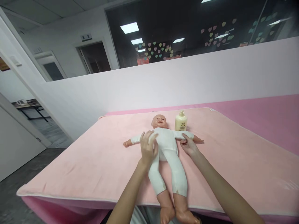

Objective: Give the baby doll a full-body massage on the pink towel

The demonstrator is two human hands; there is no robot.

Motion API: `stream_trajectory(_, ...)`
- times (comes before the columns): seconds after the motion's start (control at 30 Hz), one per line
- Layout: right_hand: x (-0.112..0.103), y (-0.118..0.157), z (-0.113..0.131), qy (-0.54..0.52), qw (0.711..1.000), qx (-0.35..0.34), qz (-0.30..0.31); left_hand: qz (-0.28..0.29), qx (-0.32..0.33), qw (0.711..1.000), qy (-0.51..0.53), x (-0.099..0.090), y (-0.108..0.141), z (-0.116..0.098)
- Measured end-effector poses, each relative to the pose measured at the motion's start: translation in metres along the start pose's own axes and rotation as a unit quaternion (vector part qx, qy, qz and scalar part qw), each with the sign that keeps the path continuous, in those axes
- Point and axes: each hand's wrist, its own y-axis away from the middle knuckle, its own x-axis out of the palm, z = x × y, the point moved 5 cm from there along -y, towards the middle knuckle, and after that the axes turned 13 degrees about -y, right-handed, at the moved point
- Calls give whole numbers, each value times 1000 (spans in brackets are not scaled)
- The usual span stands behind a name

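Observation:
A baby doll [167, 140] with a white cloth body lies on its back, its head at the far end and its feet reaching over the near edge. My left hand [148, 147] is over the side of its trunk, fingers bent and apart, holding nothing; whether it touches the cloth is unclear. At the doll's other side, my right hand [190, 147] has its thumb and curled fingers closed about the outstretched arm [178, 134]. A pale yellow pump bottle [181, 122] stands upright beside the head, just beyond that arm.
Under the doll is a peach blanket [93, 161] with a white edge, spread over a pink surface [263, 113]. A low white wall [187, 84] with dark glass above runs along the back. A white door [18, 146] is at the left.

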Motion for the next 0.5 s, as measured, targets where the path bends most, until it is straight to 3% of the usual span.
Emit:
stream_trajectory(0.1, -2, -2, -2, -11, 1000, 8, -4, 38, -43, 998, -20, 17, -10, 24)
stream_trajectory(0.23, -3, -3, -2, -26, 1000, 7, -14, 88, -108, 990, -22, 39, -4, 55)
stream_trajectory(0.5, 1, 2, 0, -29, 999, -6, -11, 132, -187, 973, 13, 45, 11, 86)
